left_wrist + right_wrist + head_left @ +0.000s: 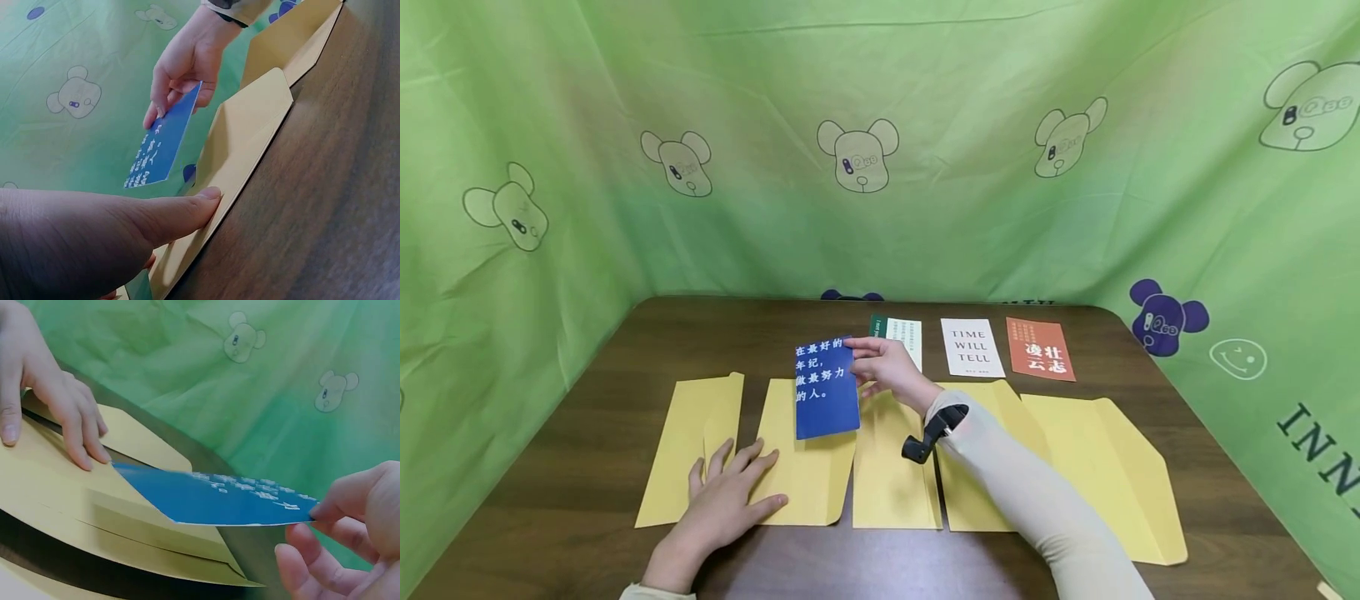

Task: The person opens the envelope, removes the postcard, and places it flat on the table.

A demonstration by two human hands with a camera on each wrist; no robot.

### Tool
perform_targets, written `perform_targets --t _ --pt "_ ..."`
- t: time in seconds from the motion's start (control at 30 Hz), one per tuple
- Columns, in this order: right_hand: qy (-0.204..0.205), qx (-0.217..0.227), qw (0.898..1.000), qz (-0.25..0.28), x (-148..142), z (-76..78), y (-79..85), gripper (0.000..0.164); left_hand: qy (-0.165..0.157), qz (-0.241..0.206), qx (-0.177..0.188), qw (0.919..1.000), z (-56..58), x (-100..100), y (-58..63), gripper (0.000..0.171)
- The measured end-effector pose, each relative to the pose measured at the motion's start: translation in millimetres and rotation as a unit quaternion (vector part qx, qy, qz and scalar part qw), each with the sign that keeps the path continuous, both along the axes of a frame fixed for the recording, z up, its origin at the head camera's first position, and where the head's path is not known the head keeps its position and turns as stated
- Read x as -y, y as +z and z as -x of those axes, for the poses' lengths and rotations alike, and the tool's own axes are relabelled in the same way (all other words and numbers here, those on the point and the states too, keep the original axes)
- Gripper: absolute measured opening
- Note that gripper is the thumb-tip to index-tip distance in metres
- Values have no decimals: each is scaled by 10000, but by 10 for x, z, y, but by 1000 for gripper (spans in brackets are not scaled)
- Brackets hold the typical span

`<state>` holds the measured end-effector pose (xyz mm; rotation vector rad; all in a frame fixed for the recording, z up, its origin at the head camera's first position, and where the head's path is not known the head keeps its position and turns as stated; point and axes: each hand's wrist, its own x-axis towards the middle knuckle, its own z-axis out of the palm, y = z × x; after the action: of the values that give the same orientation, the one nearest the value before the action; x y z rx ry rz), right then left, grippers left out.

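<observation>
My right hand (891, 371) pinches a blue card (826, 408) with white Chinese writing by its upper right edge. The card hangs tilted over the upper part of a yellow paper envelope (808, 487), the second from the left. Fingers spread, my left hand (726, 504) rests on that envelope's left side, its fingertips reaching towards the leftmost envelope (672, 450). In the left wrist view, the left thumb (181, 215) lies on the envelope. The right wrist view has the card's lower edge close over the envelope paper (125, 512).
More yellow envelopes lie in the row to the right: a middle one (891, 492), another (973, 500) partly under the right forearm, and the rightmost (1097, 475). Behind them lie a green-and-white card (910, 333), a white card (972, 348) and a red card (1040, 346) on the brown table (572, 483).
</observation>
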<state>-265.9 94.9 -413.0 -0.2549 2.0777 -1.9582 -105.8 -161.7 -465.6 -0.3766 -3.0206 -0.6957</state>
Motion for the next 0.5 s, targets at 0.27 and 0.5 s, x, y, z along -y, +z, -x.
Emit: perform_targets --t 0.27,0.5 --pt "-149 101 9998 23 10 77 25 65 -11 -36 -24 10000 1 -7 -2 62" --pt "-260 119 9992 267 48 131 53 79 -5 -11 -30 10000 6 -1 -5 62"
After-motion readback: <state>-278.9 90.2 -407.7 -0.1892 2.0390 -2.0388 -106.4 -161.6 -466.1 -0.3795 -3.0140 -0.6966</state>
